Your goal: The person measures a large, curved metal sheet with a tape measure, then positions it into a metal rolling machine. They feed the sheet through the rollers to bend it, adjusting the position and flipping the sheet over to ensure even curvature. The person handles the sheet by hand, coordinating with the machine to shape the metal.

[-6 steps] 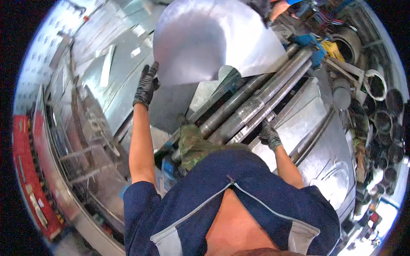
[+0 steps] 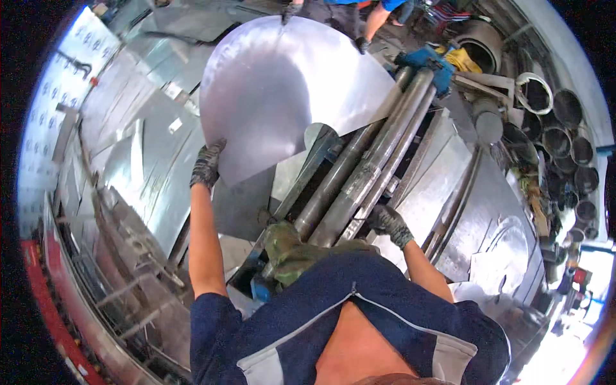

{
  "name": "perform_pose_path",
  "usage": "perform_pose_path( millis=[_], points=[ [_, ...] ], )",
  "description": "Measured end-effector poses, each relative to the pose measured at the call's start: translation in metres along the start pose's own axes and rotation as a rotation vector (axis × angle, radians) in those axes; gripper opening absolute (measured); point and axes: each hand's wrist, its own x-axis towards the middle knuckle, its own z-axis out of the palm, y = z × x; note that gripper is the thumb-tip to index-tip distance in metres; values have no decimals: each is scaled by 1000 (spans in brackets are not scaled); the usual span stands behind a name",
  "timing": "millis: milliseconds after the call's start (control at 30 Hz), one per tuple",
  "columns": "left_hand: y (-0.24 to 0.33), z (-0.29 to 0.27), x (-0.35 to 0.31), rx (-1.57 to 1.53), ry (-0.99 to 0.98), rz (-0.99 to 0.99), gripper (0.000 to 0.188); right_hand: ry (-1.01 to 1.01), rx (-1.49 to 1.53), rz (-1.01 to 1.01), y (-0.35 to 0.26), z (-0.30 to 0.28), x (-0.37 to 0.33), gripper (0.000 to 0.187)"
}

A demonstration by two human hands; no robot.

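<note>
My left hand, in a dark striped glove, is closed on the near-left edge of a large curved piece of sheet metal. The shiny sheet has a rounded far side and a notch in its near edge. It lies partly over the long steel rollers of a rolling machine, which run away from me. My right hand, gloved alike, is low by the near right side of the rollers, its fingers curled. What those fingers hold is hidden. Across from me, a co-worker's gloved hands touch the sheet's far edge.
The rollers end at a blue machine housing with a yellow cloth. Several round pipes are stacked at the right. Flat metal sheets lie at the left, others at the right. A red beam runs along the lower left.
My view has shifted and turned a little. The sheet and my left hand appear lower and further left. More of the co-worker's arms and hands shows at the far edge.
</note>
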Motion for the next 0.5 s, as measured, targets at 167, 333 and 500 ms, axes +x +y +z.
perform_pose_path(
  millis=[167,333,500],
  points=[
    [-46,-40,54,266,-75,206,49,221,-53,514,-11,28,-48,44],
    [-33,-24,72,751,-13,333,37,411,-41,707,-26,61,-50,47],
    [14,4,47,548,-80,192,44,383,138,541,-87,140,-30,43]
  ],
)
